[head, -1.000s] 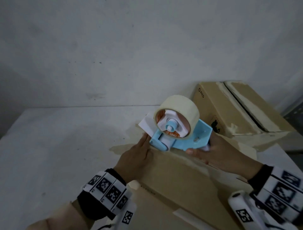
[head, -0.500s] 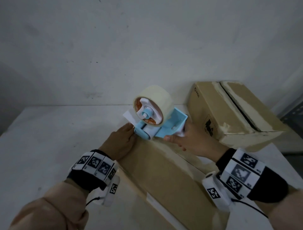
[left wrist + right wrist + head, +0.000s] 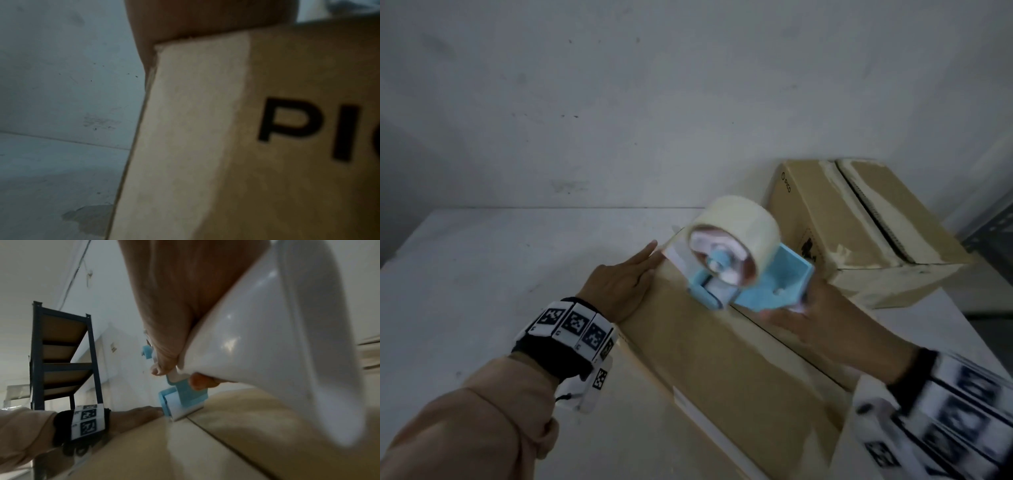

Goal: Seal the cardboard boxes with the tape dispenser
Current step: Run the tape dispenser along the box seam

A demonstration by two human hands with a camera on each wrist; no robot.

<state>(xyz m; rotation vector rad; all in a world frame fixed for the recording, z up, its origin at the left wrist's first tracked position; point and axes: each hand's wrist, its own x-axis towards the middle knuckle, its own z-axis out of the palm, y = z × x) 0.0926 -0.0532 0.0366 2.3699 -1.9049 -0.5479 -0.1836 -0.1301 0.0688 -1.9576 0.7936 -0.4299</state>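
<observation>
**Dispenser on the near box seam, left hand bracing the far corner**

I saw a white table (image 3: 482, 274) with scuffs and a grey stain, set against a plain white wall (image 3: 619, 102) marked with small dark specks. In the right wrist view a dark metal shelving unit (image 3: 61, 353) with brown shelves stood at 9 o'clock.

Two cardboard boxes were on the table. The near box (image 3: 722, 359) ran from 6 o'clock toward the centre of the head view, brown, with a dark seam along its top. The left wrist view showed its side with a pale strip down one edge and the black letters "PI". The far box (image 3: 859, 246) sat at 3 o'clock, just beyond the near one, with pale tape residue beside an open gap along its top.

The tape dispenser (image 3: 753, 277) had a light blue frame, a blue hub and a roll of cream tape. Its front roller was touching the top of the near box close to the far end, over the seam.

My right hand (image 3: 811, 318) was wrapped around the dispenser's white handle, fingers curled on it; the hand was blurred in the head view. My left hand (image 3: 623, 284) lay flat with straight fingers on the far left corner of the near box, holding nothing, fingertips near the dispenser's roller.
</observation>
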